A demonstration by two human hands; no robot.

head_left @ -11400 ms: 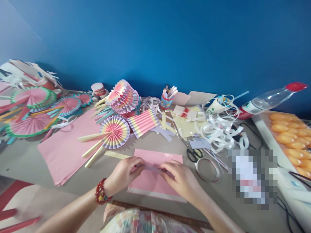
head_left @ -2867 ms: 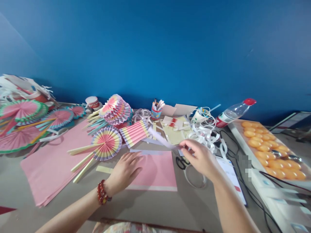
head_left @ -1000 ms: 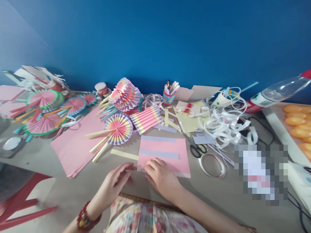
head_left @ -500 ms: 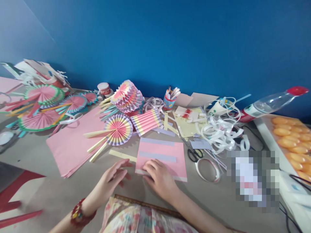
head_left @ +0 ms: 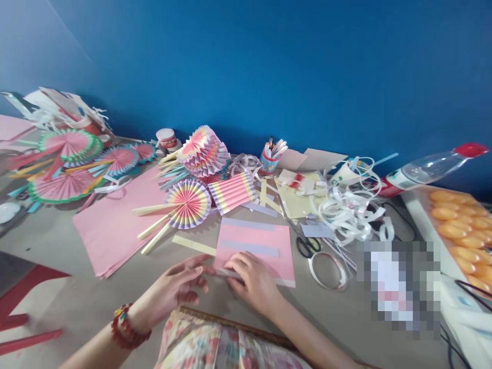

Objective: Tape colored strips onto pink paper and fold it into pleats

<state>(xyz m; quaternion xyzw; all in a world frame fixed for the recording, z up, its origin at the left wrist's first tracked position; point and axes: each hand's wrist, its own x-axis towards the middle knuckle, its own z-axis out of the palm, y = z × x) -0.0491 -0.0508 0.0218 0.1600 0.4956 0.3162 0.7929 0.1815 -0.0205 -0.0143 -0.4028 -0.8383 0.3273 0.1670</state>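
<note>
A pink paper sheet (head_left: 265, 256) lies on the table in front of me, with two lavender strips across it. A third lavender strip (head_left: 226, 272) runs along its near edge. My right hand (head_left: 253, 279) rests on the near left part of the sheet, fingertips pressing down on that strip. Just left of the sheet's corner is my left hand (head_left: 175, 287), a beaded bracelet on its wrist. Its fingers are stretched out, and the index finger and thumb touch the strip's left end. Neither hand grips anything.
Black scissors (head_left: 307, 246) and a tape ring (head_left: 327, 270) lie right of the sheet. A yellow strip (head_left: 194, 245), a stack of pink paper (head_left: 115, 220) and folded paper fans (head_left: 187, 204) lie to the left. Farther back are white curled strips (head_left: 349, 210), a pen cup (head_left: 269, 160) and a plastic bottle (head_left: 426, 169).
Over the last second my left hand has lifted a little and reached to the sheet's near left corner. My right hand stays pressed on the near edge. Earlier it pulled a strip away to the right.
</note>
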